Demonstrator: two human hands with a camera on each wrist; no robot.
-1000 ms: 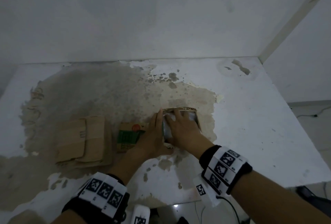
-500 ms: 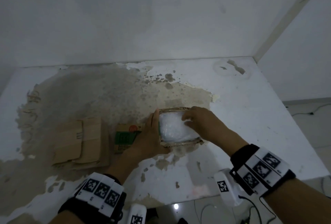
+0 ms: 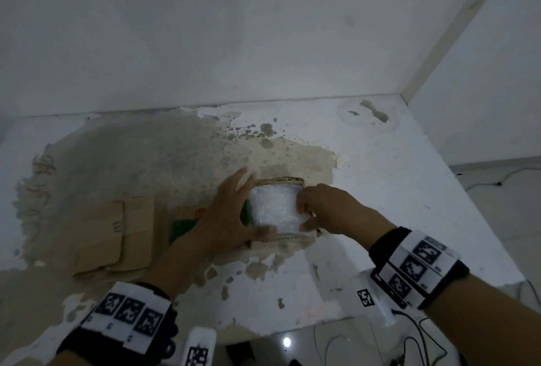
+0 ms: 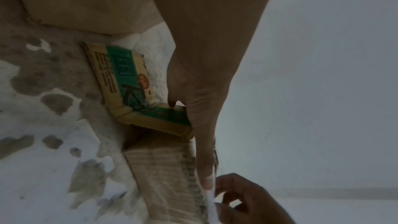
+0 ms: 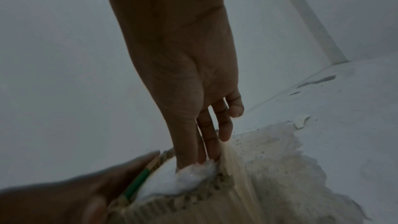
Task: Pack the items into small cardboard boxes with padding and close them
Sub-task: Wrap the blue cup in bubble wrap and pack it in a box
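Observation:
A small cardboard box (image 3: 292,182) stands on the table, filled to the top with white bubble padding (image 3: 275,207). My left hand (image 3: 231,213) lies against the box's left side, fingers straight and spread, its thumb across the near edge. The box's green-printed flap (image 4: 122,77) lies folded out under that hand. My right hand (image 3: 325,210) is at the box's right edge, and its thumb and fingertips (image 5: 206,157) pinch the padding (image 5: 189,176) down beside the wall. The packed item itself is hidden under the padding.
Flattened cardboard pieces (image 3: 117,234) lie on the table to the left of the box. The white table (image 3: 409,204) has a large worn brown patch; its right and near edges drop to a floor with cables (image 3: 415,342). A wall stands close behind.
My right hand has slid off the top of the box to its right edge, uncovering the white padding. My left fingers have straightened and spread along the left side.

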